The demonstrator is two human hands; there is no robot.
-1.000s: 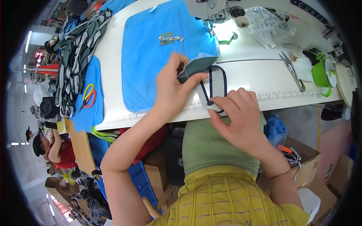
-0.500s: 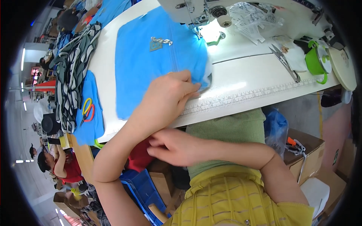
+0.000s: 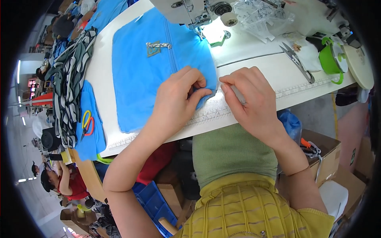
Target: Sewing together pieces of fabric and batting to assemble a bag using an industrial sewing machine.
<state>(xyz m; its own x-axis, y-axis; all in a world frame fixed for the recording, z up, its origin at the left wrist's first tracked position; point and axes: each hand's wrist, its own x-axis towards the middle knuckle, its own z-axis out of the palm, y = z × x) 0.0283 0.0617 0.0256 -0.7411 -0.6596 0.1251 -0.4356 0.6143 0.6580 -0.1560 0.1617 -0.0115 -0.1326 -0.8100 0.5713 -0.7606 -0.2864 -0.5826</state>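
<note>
A blue fabric piece (image 3: pixel 137 83) with a zipper down it lies flat on the sewing table, its far right edge by the needle of the sewing machine (image 3: pixel 180 12). A grey patch with a braided silver zipper pull (image 3: pixel 158 46) shows on its face. My left hand (image 3: pixel 178 97) pinches the near right corner of the fabric between thumb and fingers. Just right of that corner is my right hand (image 3: pixel 252 99), thumb and index finger drawn together; whatever is between them is too small to make out.
A ruler strip (image 3: pixel 285 93) runs along the table's front edge. Metal thread snips (image 3: pixel 298 65), a green cup (image 3: pixel 331 61) and clear plastic bags (image 3: pixel 258 20) lie to the right. At left are yellow-and-red-handled scissors (image 3: pixel 86 123) on blue cloth and a heap of striped fabric (image 3: pixel 73 79).
My right hand has come up from below the left forearm to beside the fabric's corner. My left hand keeps its place at the corner; the whole view has shifted slightly.
</note>
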